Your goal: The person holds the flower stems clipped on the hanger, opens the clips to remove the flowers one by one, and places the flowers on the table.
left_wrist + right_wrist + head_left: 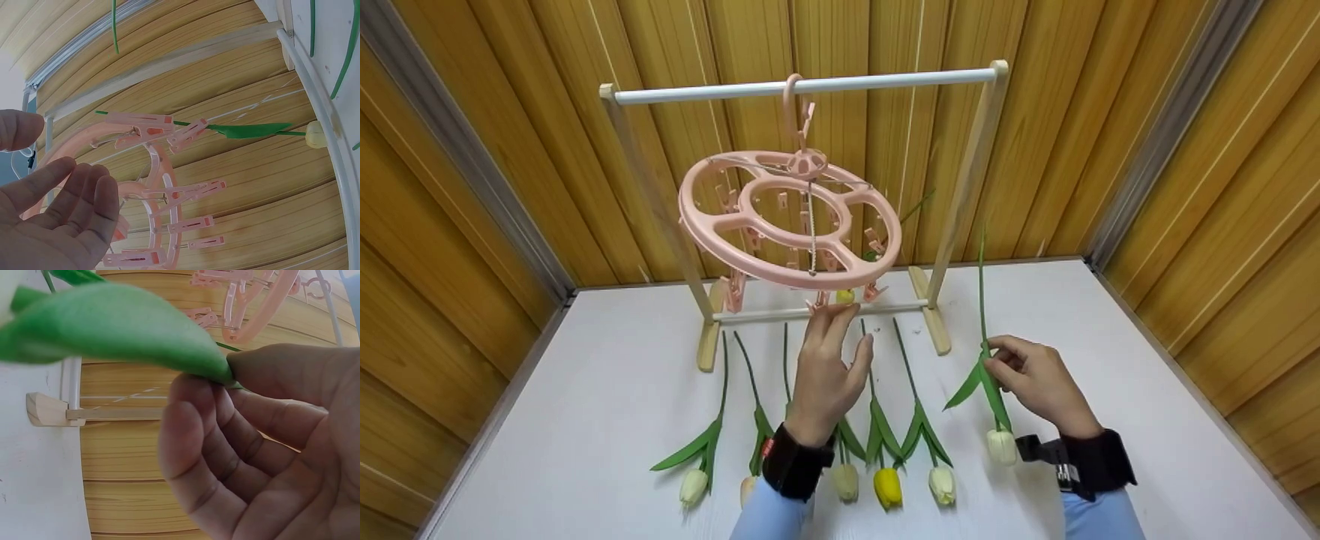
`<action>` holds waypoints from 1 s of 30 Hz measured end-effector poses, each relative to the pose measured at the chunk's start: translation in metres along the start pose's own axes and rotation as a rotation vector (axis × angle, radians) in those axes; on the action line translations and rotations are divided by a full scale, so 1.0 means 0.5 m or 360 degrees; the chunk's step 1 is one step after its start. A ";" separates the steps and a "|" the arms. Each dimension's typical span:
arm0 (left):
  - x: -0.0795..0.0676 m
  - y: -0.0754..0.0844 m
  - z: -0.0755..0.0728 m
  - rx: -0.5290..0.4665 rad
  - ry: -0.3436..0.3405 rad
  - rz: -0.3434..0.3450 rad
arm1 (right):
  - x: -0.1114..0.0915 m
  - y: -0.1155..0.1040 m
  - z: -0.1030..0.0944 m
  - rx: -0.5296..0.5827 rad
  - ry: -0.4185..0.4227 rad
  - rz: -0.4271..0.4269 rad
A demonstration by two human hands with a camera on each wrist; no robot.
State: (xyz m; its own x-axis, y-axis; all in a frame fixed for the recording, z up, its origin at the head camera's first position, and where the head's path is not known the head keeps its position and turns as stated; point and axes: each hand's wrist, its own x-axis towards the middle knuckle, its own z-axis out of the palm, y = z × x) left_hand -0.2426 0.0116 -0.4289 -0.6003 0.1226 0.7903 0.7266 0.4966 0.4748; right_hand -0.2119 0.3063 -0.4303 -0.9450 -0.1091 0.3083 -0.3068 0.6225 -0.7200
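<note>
A white artificial tulip hangs bloom-down from my right hand, whose thumb and fingers pinch its stem near the leaves; the bare stem points up. In the right wrist view a green leaf passes across the pinch. My left hand is raised in front of the pink round clip hanger, fingertips close to a front clip. The left wrist view shows the left palm with thumb and fingers apart, nothing between them. Behind the hanger another tulip hangs bloom-down by its stem among the pink clips.
The hanger hooks over the white bar of a wooden stand. Several tulips lie in a row on the white table, including a yellow one and a white one. Wood-panelled walls enclose the table.
</note>
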 end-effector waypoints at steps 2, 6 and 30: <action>0.000 0.001 0.001 0.0008 -0.0004 0.0005 | 0.001 0.003 0.000 0.0002 -0.0017 0.0014; -0.002 0.002 0.004 0.0012 -0.0016 0.0007 | 0.001 0.010 0.000 -0.0005 -0.0053 0.0033; -0.014 0.002 0.022 0.0064 -0.0240 -0.0062 | 0.013 0.054 0.017 0.0059 -0.0227 0.0093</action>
State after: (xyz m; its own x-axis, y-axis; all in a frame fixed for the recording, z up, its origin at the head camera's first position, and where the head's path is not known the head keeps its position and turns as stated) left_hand -0.2415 0.0209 -0.4383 -0.6733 0.2288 0.7031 0.6896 0.5372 0.4857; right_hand -0.2274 0.3157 -0.4530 -0.9671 -0.1840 0.1755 -0.2521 0.6023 -0.7574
